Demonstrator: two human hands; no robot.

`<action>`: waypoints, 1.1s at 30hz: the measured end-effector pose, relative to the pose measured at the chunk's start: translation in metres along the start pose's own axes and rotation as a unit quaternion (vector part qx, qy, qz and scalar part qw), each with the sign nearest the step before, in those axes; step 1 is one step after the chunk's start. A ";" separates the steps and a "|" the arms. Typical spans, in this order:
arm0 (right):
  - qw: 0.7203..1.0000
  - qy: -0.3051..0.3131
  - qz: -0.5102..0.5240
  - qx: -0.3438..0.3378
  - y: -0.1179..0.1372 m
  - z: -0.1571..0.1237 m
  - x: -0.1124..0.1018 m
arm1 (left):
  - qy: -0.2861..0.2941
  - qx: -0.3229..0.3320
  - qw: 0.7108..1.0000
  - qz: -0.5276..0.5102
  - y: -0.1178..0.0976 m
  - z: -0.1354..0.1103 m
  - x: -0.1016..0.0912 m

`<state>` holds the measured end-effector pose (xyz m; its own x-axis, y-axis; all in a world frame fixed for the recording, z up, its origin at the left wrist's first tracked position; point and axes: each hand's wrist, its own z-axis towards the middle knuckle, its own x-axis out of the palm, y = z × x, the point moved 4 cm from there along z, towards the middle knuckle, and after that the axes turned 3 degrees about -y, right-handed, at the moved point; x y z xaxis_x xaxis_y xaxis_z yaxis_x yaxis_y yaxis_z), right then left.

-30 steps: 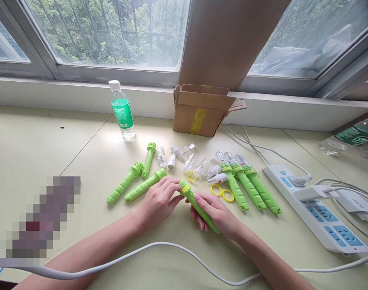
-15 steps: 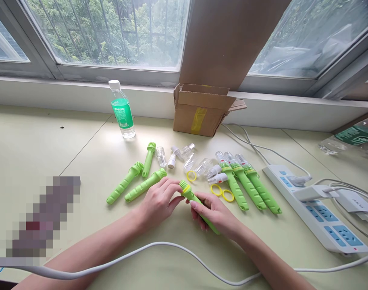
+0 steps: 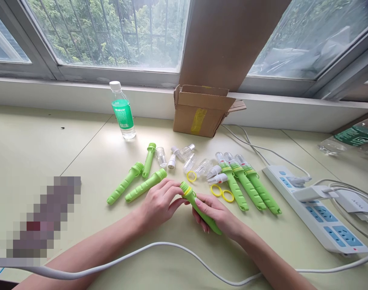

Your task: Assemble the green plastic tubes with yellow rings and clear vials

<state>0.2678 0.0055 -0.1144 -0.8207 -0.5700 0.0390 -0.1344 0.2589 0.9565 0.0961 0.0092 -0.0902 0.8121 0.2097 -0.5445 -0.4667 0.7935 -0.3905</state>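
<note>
My right hand (image 3: pixel 217 214) is wrapped round a green ribbed handle (image 3: pixel 198 208) with a yellow ring at its threaded top. My left hand (image 3: pixel 159 200) pinches that top end with fingertips. To the left lie three bare green handles (image 3: pixel 144 185). Behind my hands lie several clear caps (image 3: pixel 190 161), white nozzles and yellow rings (image 3: pixel 228 195). To the right lie three green handles with clear caps fitted (image 3: pixel 247 181).
A water bottle (image 3: pixel 122 110) and an open cardboard box (image 3: pixel 200 110) stand by the window sill. A white power strip (image 3: pixel 315 209) with plugs lies at the right. A white cable (image 3: pixel 159 249) crosses over my forearms. A second bottle (image 3: pixel 350 139) lies far right.
The held green handle has shifted slightly; my right thumb has slid along it. Everything else on the table has stayed in place.
</note>
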 end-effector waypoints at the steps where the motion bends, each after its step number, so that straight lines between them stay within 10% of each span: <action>1: 1.000 -0.003 -0.001 0.002 0.000 0.000 0.000 | 0.000 0.000 1.000 0.000 0.000 0.000 0.000; 33: 0.999 -0.028 -0.038 0.001 0.007 0.002 0.005 | -0.003 -0.016 1.000 0.003 0.002 0.000 0.000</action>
<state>0.2615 0.0062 -0.1077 -0.8379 -0.5435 -0.0500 -0.1989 0.2188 0.9553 0.0951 0.0110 -0.0915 0.8113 0.2169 -0.5429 -0.4819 0.7738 -0.4111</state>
